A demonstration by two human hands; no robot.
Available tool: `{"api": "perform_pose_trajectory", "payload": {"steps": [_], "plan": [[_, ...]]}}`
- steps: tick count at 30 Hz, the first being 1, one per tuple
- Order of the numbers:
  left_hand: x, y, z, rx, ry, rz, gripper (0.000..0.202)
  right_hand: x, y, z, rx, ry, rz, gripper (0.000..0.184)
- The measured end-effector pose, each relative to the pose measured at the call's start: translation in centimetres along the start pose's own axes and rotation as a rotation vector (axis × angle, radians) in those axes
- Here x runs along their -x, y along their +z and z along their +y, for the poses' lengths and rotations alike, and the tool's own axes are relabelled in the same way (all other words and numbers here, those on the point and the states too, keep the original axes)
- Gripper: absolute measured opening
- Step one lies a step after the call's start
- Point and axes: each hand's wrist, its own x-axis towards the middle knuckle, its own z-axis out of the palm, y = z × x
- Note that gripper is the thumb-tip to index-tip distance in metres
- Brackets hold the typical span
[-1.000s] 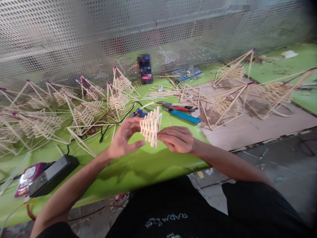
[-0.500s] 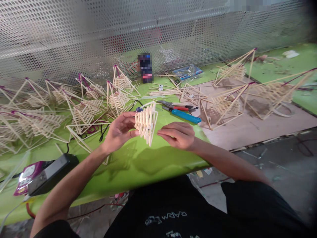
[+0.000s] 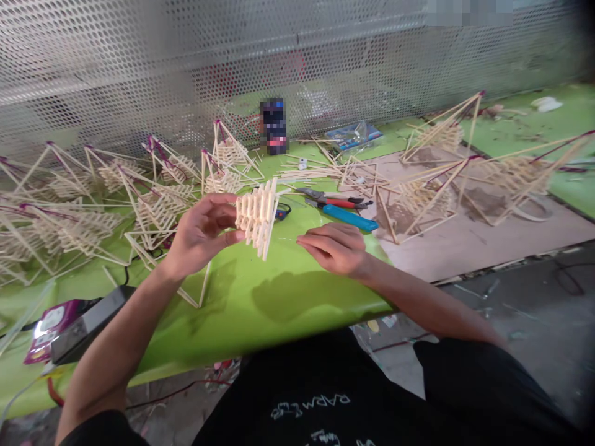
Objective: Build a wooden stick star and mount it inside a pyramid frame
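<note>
My left hand (image 3: 201,232) grips a small lattice of pale wooden sticks (image 3: 256,215) and holds it up above the green table (image 3: 260,297). My right hand (image 3: 333,248) hovers just right of it, palm down, fingers loosely stretched toward the lattice and apart from it, holding nothing. Blue-handled pliers (image 3: 346,217) and red-handled cutters (image 3: 332,199) lie just beyond my right hand.
Several finished stick frames (image 3: 153,198) crowd the table's left and back. Larger stick frames (image 3: 446,179) rest on a brown board (image 3: 474,241) at right. A black box (image 3: 88,322) and purple packet (image 3: 49,328) sit at near left. Perforated metal sheet (image 3: 186,62) walls the back.
My left hand has carried the stick lattice to the left and a little up. My right hand has let go of it and stayed in place.
</note>
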Motion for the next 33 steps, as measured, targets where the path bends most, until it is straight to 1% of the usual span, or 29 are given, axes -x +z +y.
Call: {"api": "perform_pose_trajectory", "payload": {"steps": [4, 9, 13, 17, 20, 26, 28, 33], "plan": [[-0.1, -0.3, 0.9, -0.079, -0.015, 0.016, 0.047, 0.1, 0.1, 0.1, -0.025, 0.017, 0.001, 0.015], [-0.2, -0.8, 1.2, -0.183, -0.044, -0.015, 0.046, 0.0, 0.1, 0.3, -0.015, 0.042, -0.002, 0.015], [0.0, -1.4, 1.9, -0.328, -0.101, 0.001, 0.051, 0.0, 0.2, 0.5, -0.009, 0.054, -0.023, 0.012], [0.4, -1.7, 3.4, -0.532, -0.136, 0.040, 0.053, 0.2, 0.4, 0.6, -0.010, 0.050, -0.042, 0.010], [0.7, -1.8, 4.3, -0.688, -0.186, 0.034, 0.054, 0.2, 0.5, 0.5, -0.028, 0.044, -0.064, 0.009], [0.9, -2.3, 4.5, -0.893, -0.185, 0.005, 0.052, -0.1, 0.2, 0.8, 0.018, 0.091, -0.094, 0.012], [0.9, -2.5, 4.5, -0.940, -0.199, -0.009, 0.051, -0.2, -0.1, 1.4, 0.061, 0.071, -0.131, 0.013], [1.1, -2.8, 4.6, -1.072, -0.228, -0.069, 0.049, -0.3, -1.0, 3.4, 0.233, -0.089, -0.257, 0.015]]}}
